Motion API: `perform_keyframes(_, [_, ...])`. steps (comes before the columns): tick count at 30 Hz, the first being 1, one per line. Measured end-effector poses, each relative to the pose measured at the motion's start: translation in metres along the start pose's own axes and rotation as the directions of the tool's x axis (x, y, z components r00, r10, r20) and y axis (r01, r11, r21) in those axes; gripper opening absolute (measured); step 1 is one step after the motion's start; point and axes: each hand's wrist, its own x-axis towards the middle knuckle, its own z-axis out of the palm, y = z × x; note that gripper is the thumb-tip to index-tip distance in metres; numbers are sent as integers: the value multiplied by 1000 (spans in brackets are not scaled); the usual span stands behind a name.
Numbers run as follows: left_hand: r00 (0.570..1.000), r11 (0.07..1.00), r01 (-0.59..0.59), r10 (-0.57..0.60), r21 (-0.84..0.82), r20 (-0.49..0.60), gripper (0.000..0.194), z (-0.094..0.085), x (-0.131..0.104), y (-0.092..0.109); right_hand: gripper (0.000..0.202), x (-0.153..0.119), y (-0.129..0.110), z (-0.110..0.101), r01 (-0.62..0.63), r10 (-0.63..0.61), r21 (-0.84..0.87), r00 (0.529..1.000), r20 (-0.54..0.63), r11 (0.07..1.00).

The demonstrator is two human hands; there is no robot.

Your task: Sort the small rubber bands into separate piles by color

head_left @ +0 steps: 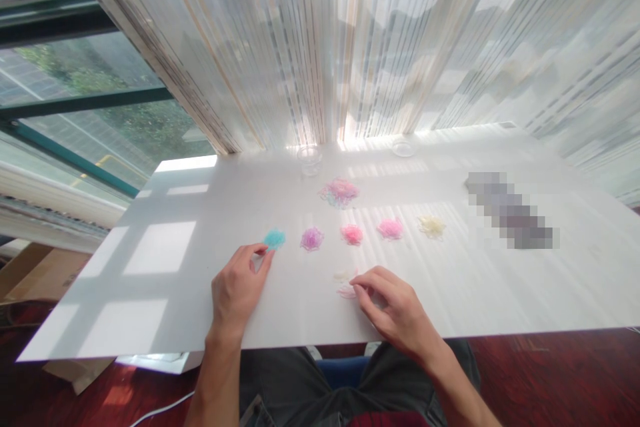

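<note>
My left hand (pixel 239 287) is at the left end of a row of small piles, its thumb and fingers pinched at the near edge of a teal pile (pixel 275 239). What sits between those fingertips is too small to make out. My right hand (pixel 393 303) pinches over a small loose group of pale yellow pieces (pixel 341 275) and pink pieces (pixel 346 291); its fingertips hide whatever they grip. The pieces look like thin little rubber bands. Along the row lie a purple pile (pixel 312 239), a coral pile (pixel 352 234), a pink pile (pixel 390 228) and a yellow pile (pixel 431 226).
Behind the row lies a larger mixed-colour pile (pixel 340 193). A clear round container (pixel 309 160) and a clear shallow dish or lid (pixel 403 147) stand near the curtain (pixel 350 47). A blurred-out object (pixel 510 211) rests on the right of the white table (pixel 500 293).
</note>
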Motion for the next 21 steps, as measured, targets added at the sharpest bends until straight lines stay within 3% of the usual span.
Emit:
perform_keyframes(14, [997, 999, -41, 42, 2, -58, 11, 1, -3, -1, 14, 0, 0, 0, -8, 8, -5, 1000, -6, 1000])
perform_keyframes(18, [985, 988, -140, 132, -71, -110, 13, -5, -8, 7, 14, 2, -1, 0, 3, -3, -11, 999, -43, 1000])
perform_keyframes(21, [964, 944, -265, 262, -195, -44, 14, -11, -15, 24, 15, 3, 0, 0, 19, -22, -39, 996, -88, 999])
